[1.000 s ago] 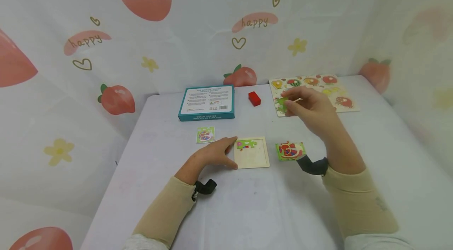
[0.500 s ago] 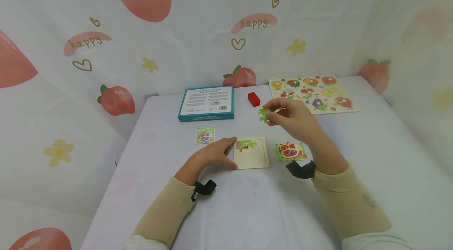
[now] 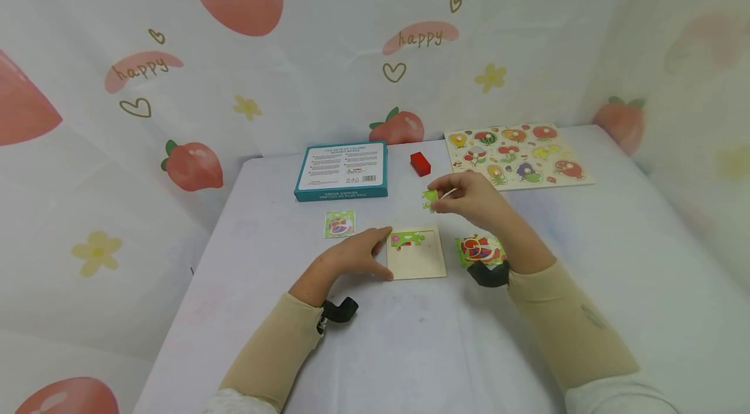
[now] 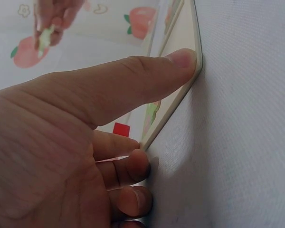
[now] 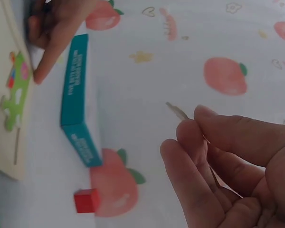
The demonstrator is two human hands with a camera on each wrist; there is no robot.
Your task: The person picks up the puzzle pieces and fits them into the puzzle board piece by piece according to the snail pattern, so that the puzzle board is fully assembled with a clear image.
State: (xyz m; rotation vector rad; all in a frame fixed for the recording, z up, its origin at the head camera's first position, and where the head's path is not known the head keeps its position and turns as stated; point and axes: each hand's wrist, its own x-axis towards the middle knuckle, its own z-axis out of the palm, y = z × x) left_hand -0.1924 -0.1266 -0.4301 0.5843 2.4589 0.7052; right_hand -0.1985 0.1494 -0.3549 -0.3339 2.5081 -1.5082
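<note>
My right hand (image 3: 474, 196) pinches a green jigsaw piece (image 3: 429, 200) between thumb and fingertips, raised above the table beyond the puzzle tray. Edge-on, the piece (image 5: 177, 110) looks thin in the right wrist view. The pale wooden puzzle tray (image 3: 418, 264) lies flat, with green joined pieces (image 3: 408, 239) in its far left corner. My left hand (image 3: 357, 252) holds the tray's left side, thumb at the near corner and a finger at the far corner; its thumb (image 4: 147, 78) overlaps the rim. Several loose pieces (image 3: 477, 250) lie heaped right of the tray, partly behind the right wrist's camera mount.
Left of the tray lies a small picture card (image 3: 340, 224). Behind stands a teal box (image 3: 342, 170), with a red block (image 3: 420, 164) beside it. A fruit puzzle board (image 3: 518, 157) lies at the back right, against the patterned cloth backdrop.
My right hand has moved left and lower, from over the fruit board to beyond the tray, carrying the green jigsaw piece. My left hand and the tray have stayed put.
</note>
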